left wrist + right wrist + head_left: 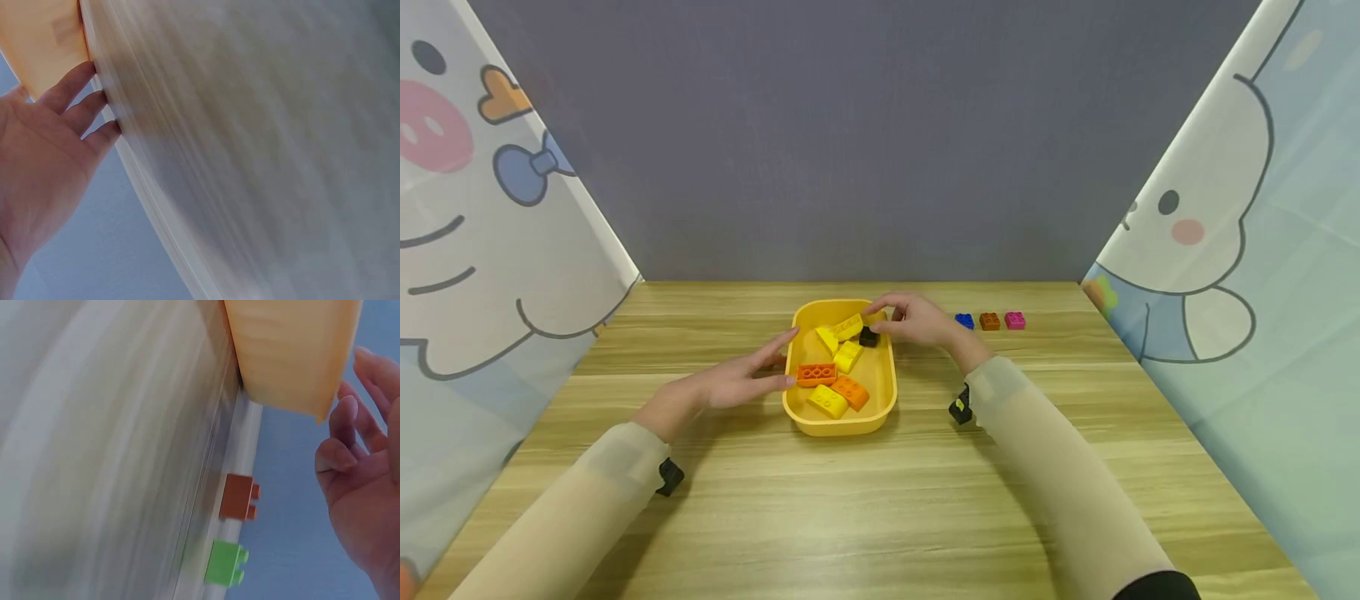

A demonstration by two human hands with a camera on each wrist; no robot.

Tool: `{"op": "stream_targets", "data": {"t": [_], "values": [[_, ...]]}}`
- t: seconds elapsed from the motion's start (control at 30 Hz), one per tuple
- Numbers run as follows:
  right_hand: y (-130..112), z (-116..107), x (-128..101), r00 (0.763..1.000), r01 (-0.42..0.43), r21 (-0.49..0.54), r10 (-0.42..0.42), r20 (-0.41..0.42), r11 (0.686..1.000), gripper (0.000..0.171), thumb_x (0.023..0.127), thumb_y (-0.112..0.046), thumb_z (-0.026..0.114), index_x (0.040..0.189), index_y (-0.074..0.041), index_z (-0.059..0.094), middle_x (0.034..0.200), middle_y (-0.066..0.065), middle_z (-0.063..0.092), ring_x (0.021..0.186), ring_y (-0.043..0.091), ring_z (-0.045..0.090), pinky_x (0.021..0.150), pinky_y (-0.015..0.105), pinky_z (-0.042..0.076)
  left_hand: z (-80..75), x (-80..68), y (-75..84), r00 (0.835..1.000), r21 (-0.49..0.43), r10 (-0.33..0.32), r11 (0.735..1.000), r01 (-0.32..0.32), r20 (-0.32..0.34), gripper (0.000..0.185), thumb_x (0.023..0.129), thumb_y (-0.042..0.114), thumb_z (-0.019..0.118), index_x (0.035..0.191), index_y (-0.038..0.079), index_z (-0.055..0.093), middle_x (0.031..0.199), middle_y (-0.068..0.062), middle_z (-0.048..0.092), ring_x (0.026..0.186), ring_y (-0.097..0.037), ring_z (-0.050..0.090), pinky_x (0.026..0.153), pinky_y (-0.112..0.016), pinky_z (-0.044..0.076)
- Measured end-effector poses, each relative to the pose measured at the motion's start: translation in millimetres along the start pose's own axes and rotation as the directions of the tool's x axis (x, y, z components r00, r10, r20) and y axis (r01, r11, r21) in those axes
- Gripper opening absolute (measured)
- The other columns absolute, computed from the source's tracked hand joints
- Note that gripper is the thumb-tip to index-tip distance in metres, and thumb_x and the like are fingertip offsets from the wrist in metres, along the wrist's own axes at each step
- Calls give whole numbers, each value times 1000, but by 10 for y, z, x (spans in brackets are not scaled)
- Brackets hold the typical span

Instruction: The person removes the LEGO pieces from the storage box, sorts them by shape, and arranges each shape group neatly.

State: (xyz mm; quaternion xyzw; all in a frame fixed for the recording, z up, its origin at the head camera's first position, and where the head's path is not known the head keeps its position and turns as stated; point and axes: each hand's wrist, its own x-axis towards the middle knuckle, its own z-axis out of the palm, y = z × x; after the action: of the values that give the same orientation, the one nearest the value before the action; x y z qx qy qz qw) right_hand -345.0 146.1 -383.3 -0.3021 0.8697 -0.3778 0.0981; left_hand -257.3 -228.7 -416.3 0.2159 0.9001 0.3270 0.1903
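Wood table (pixel 880 500) sits between two cartoon curtains, with a gray wall behind. On it stands a yellow tub (pixel 841 423) with bricks inside: some yellow ones, two orange ones, and one black brick (pixel 868 337).

Three small bricks already stand in a row on the table, well apart from the tub on its right: a blue brick (pixel 965 321), a brown brick (pixel 989 321) and a pink brick (pixel 1015 320). So it looks like a few bricks are out, and most are left in the tub. That is my guess from how things lie.

The right hand (pixel 917 320) is over the far end of the tub. Its fingers curl down to the black brick and look to be touching it. I cannot tell for sure if it has a real hold on it.

The left hand (pixel 730 382) lies flat and loose. Its straight fingers (pixel 78 109) touch the left wall of the tub. It holds nothing.
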Motion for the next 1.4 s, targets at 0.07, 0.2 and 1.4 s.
{"op": "stream_targets", "data": {"t": [0.07,0.2,1.4], "values": [[-5,31,73,1000,-11,-32,11,23,999,40,105,-33,77,143,-21,73,147,4,66,87,24,60,80,38,56,6,0,-4,1000,-1,0,1000,0,2,91,109,65,57,176,47,-2,175,-28,36,161,-52,36,127,-78,27],[8,69,187,997,-26,-133,34,64,991,40,103,-32,79,140,-20,75,150,2,66,118,26,64,106,48,55,12,6,0,1000,-6,1,1000,-1,2,91,108,64,58,176,47,-1,175,-28,37,161,-52,37,128,-77,28],[-32,118,264,988,50,-184,-21,156,982,38,110,-39,69,146,-26,73,154,2,68,142,25,63,120,49,50,15,-28,16,1000,21,-3,1000,3,-6,91,109,66,56,176,47,-2,174,-28,37,160,-53,37,127,-79,26]]}}
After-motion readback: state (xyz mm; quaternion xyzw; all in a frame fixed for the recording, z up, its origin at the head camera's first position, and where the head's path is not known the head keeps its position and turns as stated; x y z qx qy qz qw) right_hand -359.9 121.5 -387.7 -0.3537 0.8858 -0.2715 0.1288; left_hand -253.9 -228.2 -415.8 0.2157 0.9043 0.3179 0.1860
